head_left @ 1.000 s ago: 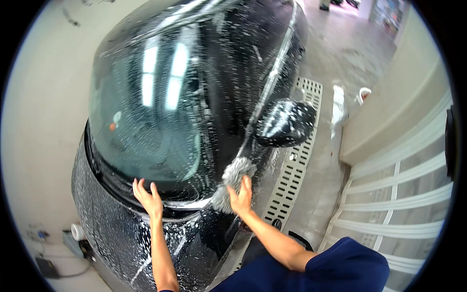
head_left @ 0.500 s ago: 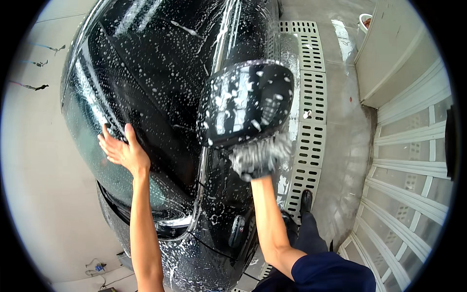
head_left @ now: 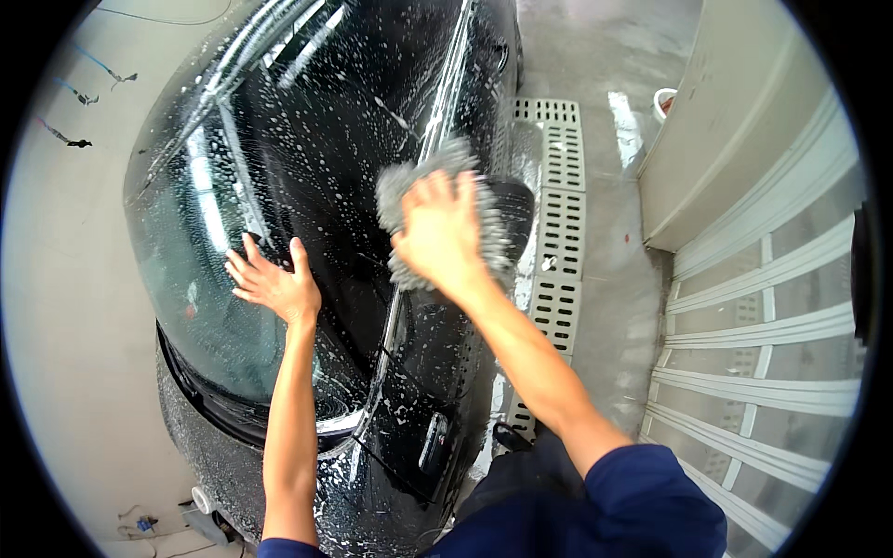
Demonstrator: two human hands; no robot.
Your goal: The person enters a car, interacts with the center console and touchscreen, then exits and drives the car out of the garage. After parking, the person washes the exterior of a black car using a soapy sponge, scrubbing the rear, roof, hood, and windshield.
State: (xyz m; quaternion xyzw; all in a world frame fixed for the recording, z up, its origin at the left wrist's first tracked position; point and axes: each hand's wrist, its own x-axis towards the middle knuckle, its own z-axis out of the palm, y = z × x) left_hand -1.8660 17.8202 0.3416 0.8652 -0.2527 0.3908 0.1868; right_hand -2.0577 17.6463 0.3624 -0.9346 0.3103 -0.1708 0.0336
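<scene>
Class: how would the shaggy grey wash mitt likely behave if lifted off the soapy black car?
The shaggy grey wash mitt probably flops: its fringe spreads loosely around the right hand. Suds on the black car suggest it is wet, likely heavy for its size and slippery.

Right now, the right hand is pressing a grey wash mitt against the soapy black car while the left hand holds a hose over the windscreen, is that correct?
Not quite: the left hand holds no hose; it rests flat and empty, fingers spread, on the wet windscreen. The head view shows this. The rest stands: the right hand presses a grey wash mitt against the soapy black car.
</scene>
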